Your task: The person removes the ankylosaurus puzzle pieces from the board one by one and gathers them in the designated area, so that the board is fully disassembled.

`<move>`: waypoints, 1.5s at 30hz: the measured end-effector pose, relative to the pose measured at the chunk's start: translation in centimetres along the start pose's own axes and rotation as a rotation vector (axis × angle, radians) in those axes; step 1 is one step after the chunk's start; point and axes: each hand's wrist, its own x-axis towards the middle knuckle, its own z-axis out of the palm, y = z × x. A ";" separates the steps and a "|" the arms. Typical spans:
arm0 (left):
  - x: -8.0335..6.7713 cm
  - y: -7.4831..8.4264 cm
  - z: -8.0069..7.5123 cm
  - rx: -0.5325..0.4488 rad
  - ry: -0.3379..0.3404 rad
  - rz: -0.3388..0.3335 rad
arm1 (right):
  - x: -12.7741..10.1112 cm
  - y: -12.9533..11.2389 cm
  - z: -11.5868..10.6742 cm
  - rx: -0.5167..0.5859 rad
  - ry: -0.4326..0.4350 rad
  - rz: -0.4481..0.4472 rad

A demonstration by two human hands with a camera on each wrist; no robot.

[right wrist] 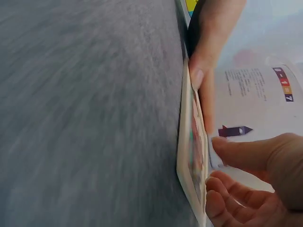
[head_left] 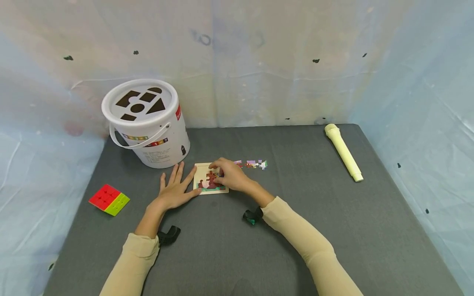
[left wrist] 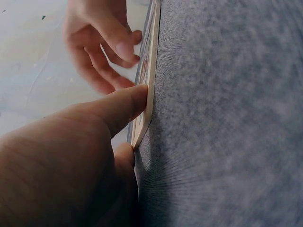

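A small wooden jigsaw board (head_left: 200, 169) with a pale frame lies on the grey table, partly filled with coloured picture pieces. My left hand (head_left: 173, 194) is spread flat beside it; the thumb and index fingertip touch its left edge and corner. Over the board's right side is my right hand (head_left: 233, 176), its fingers bent loosely. In the right wrist view the thumb and fingertips of the right hand (right wrist: 255, 184) are apart near the board's surface, and no piece shows between them. Loose jigsaw pieces (head_left: 252, 164) lie right of the board, partly behind the right hand.
A white lidded bucket (head_left: 159, 135) with shape holes and a handle stands behind the left hand. A red and yellow puzzle cube (head_left: 109, 200) sits at the left. A pale yellow toy microphone (head_left: 344, 154) lies far right on the table (head_left: 370, 230). Plastic sheeting surrounds the table.
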 end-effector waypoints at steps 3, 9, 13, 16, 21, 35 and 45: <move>0.1 0.0 0.2 -0.013 -0.001 -0.001 | 0.7 -0.3 0.6 -0.013 -0.034 0.032; 0.1 0.2 0.1 -0.012 -0.006 -0.007 | 1.2 -0.7 1.1 -0.029 -0.053 0.082; 0.0 0.2 -0.1 0.007 -0.007 -0.008 | 1.2 -0.9 1.2 -0.044 -0.058 0.078; 0.0 0.1 -0.1 0.007 -0.004 -0.008 | 1.3 -0.9 1.2 -0.093 -0.052 0.059; 0.1 -0.3 0.2 -0.013 0.003 -0.008 | 1.5 -0.9 1.4 -0.186 -0.008 0.013; 0.0 -0.2 0.2 0.008 0.006 0.002 | -0.2 0.5 -0.4 0.272 0.099 0.005; 0.7 -1.0 0.9 0.014 -0.003 -0.016 | -4.7 3.6 -5.3 0.186 0.168 0.122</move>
